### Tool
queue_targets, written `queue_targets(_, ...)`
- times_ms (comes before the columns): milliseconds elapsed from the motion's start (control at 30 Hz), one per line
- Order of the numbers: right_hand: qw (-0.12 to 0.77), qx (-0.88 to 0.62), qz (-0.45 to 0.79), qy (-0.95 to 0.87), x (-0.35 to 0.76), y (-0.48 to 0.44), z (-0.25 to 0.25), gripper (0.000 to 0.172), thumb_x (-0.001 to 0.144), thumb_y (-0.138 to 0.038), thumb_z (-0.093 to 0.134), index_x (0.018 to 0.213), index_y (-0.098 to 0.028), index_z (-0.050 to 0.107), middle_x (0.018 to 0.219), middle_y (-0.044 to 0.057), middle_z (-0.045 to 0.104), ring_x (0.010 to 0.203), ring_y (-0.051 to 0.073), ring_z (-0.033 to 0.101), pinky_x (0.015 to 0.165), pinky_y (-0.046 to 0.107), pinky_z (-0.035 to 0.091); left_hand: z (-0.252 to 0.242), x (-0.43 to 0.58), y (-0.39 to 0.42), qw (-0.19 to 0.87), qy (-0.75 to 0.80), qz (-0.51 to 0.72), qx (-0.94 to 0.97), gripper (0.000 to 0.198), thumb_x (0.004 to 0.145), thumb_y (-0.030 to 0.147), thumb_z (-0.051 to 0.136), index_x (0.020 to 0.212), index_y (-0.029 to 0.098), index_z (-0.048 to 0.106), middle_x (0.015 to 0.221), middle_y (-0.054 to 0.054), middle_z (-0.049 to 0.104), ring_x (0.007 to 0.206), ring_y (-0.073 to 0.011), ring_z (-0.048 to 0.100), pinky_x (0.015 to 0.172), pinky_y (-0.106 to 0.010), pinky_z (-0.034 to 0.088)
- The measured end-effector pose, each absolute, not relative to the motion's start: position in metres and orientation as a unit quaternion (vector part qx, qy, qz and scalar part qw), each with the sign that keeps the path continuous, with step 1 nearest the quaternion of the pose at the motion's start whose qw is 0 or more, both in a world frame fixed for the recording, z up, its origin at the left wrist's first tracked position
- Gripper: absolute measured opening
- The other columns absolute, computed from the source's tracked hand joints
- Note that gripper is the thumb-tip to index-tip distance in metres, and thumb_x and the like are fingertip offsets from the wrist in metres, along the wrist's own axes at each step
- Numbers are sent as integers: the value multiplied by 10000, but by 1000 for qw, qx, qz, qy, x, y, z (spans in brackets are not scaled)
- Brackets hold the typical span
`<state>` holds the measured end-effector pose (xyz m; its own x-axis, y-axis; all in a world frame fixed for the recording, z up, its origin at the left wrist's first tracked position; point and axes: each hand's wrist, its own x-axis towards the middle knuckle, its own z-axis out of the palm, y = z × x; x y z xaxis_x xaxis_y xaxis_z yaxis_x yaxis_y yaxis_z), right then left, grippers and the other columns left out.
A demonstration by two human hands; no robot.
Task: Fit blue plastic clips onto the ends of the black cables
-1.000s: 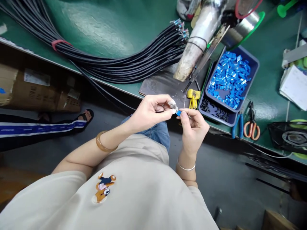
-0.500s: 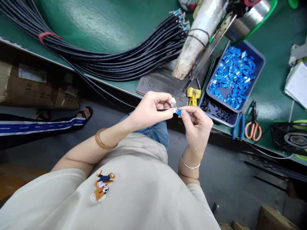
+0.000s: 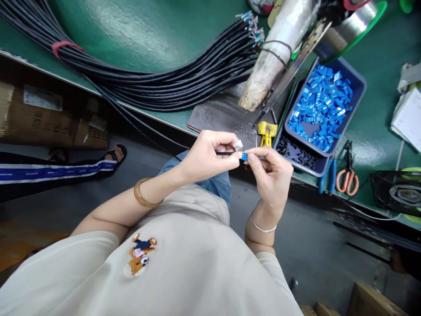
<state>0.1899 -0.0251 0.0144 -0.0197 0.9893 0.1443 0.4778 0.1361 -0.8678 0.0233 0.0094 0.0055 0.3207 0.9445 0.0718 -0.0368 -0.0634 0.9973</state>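
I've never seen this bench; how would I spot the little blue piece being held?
Find the green workbench, then the left hand and right hand meeting beside its near edge. The small blue connector is pinched in the right hand. Unlike the blue pieces heaped in the upper gray bin, it lines up with a black cable in the left hand.

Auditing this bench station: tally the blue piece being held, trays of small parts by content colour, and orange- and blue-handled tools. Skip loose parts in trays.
Held blue piece: 1
Tray of blue parts: 1
Tray of black parts: 1
Orange-handled tool: 1
Blue-handled tool: 1
Total: 5
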Motion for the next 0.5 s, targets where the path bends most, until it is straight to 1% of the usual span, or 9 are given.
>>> queue_targets(167,406,-575,318,-635,187,-26,16,126,898,-302,621,874,-213,707,776,-11,679,649,90,621,597,229,475,5,22,9,561,384,436,590,102,695,110,603,650,141,517,585,43,411,527,-37,330,454,-168,256)
queue_targets(267,393,-576,305,-648,188,-26,18,133,904,-301,613,881,-212,709,782,-8,683,656,94,624,607,234,483,5,21,10,571,380,428,589,104,689,100,600,649,142,513,579,49,403,519,-33,328,450,-163,253)
queue_targets(367,377,-577,279,-669,189,-27,20,141,908,-297,606,888,-213,716,760,-9,676,623,89,595,600,235,473,0,24,9,572,377,427,591,109,705,109,606,649,139,517,578,54,404,519,-30,330,449,-156,257)
queue_targets(433,369,-575,262,-682,189,-28,20,120,902,-273,614,882,-216,719,751,-11,673,609,86,574,588,234,456,-3,24,7,559,376,429,602,73,724,121,601,676,134,548,589,51,432,519,-32,355,448,-152,276)
queue_targets(500,370,-571,251,-688,190,-31,21,92,891,-241,627,883,-220,716,760,-12,678,610,86,566,567,231,435,-2,16,6,519,384,421,637,23,739,144,614,749,125,609,628,36,507,527,-41,401,455,-156,327)
